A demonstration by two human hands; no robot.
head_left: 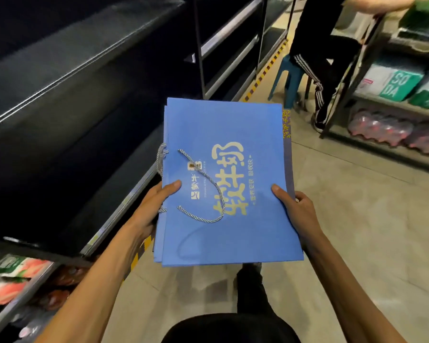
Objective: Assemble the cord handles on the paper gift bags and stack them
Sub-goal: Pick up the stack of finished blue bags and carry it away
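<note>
Left hand and right hand grip a flat stack of blue paper gift bags by its edges, thumbs on top; a grey twisted cord handle lies across the top bag.

Dark shelving, grey floor, blue stool.

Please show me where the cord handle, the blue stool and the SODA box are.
cord handle (206,221): head view, bottom of its loop.
blue stool (287,68): head view, its seat.
SODA box (398,85): head view, its green printed face.
</note>
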